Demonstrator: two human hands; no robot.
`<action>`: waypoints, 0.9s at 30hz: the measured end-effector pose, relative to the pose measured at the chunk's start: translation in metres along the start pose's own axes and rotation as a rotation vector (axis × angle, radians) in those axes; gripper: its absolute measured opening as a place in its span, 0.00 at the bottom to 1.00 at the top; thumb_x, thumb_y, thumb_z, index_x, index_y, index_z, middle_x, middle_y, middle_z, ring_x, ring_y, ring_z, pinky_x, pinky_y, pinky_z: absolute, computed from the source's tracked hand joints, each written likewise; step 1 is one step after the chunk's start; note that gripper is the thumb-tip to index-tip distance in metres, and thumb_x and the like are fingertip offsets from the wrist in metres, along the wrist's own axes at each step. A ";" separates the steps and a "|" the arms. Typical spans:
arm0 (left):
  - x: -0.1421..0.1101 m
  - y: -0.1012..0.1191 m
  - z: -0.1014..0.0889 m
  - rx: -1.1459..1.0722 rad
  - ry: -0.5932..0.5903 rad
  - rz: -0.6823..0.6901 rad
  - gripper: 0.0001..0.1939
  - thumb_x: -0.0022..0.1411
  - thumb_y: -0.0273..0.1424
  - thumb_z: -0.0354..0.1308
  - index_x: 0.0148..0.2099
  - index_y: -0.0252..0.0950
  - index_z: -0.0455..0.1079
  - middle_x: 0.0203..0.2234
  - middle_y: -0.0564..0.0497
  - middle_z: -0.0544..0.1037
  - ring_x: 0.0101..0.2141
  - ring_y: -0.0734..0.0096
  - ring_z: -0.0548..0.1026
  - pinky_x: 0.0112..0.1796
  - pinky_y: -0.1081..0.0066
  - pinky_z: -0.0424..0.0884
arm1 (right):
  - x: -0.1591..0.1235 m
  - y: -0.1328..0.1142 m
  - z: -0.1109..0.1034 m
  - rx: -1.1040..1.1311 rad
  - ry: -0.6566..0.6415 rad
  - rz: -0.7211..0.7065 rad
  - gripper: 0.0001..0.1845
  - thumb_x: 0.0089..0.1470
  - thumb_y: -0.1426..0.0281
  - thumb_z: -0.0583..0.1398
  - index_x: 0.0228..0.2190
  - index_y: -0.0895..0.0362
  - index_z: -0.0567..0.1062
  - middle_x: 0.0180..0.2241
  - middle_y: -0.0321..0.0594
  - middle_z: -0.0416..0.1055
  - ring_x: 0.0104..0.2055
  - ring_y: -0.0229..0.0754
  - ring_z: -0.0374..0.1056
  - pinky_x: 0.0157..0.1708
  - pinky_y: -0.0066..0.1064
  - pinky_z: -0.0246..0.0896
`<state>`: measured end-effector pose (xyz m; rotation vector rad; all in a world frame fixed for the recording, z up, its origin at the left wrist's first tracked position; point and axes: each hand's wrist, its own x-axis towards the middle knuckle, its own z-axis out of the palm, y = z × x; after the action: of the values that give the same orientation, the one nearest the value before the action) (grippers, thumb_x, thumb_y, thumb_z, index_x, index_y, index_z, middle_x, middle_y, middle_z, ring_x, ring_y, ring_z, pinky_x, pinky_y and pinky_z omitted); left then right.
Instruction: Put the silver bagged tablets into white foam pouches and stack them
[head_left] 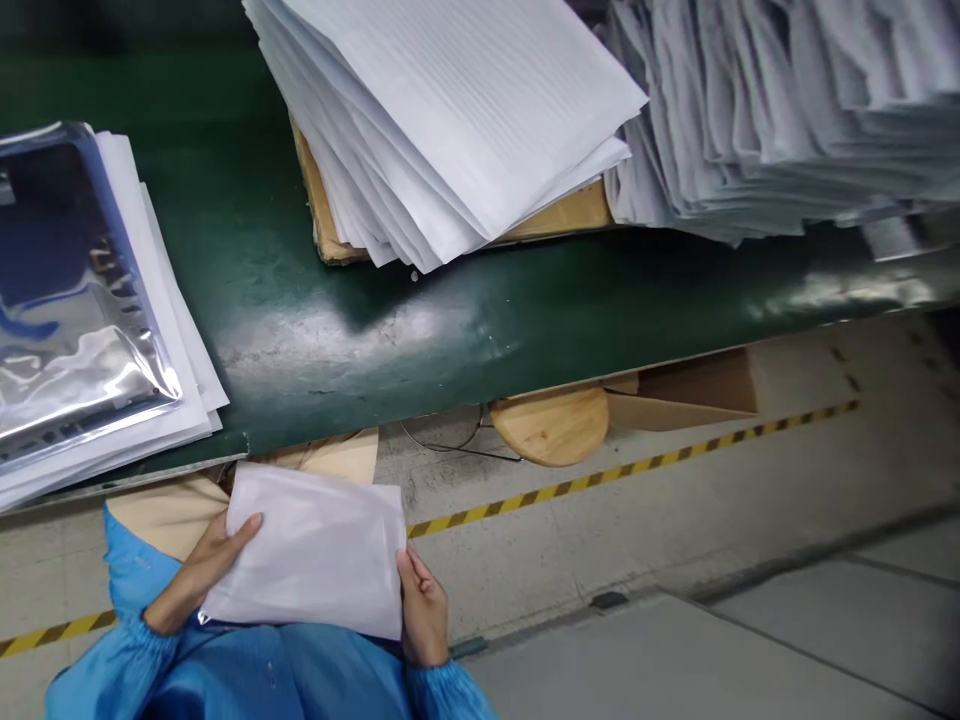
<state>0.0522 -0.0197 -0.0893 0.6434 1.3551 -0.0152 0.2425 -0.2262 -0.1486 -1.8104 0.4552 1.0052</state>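
White packet [315, 550] gripped at opposite ends by left hand [212, 562] and right hand [425, 603], beside the green surface [300, 355].

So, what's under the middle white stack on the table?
Brown cardboard shows at its edges, on the green tabletop. The white stack covers the rest.

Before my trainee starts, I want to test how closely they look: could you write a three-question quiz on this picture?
1. True or false: the left hand and the right hand both hold the flat white item.
2. Which lies on top of the white pile at the left of the tabletop? a) a wooden stool, b) a red mug, c) a shiny packet
3. What colour is the tabletop?

Key: 1. True. 2. c. 3. Green.
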 end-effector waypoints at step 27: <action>0.014 -0.001 -0.036 0.126 -0.483 -0.076 0.40 0.46 0.38 0.71 0.60 0.40 0.62 0.54 0.47 0.72 0.58 0.55 0.64 0.54 0.64 0.67 | 0.026 -0.030 -0.031 -0.110 -0.640 0.119 0.42 0.30 0.61 0.75 0.48 0.56 0.70 0.44 0.44 0.75 0.47 0.47 0.70 0.46 0.36 0.66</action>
<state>0.0226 0.0000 -0.1046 0.6430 0.9141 -0.3010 0.2916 -0.2366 -0.1469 -1.4544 0.1103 1.6363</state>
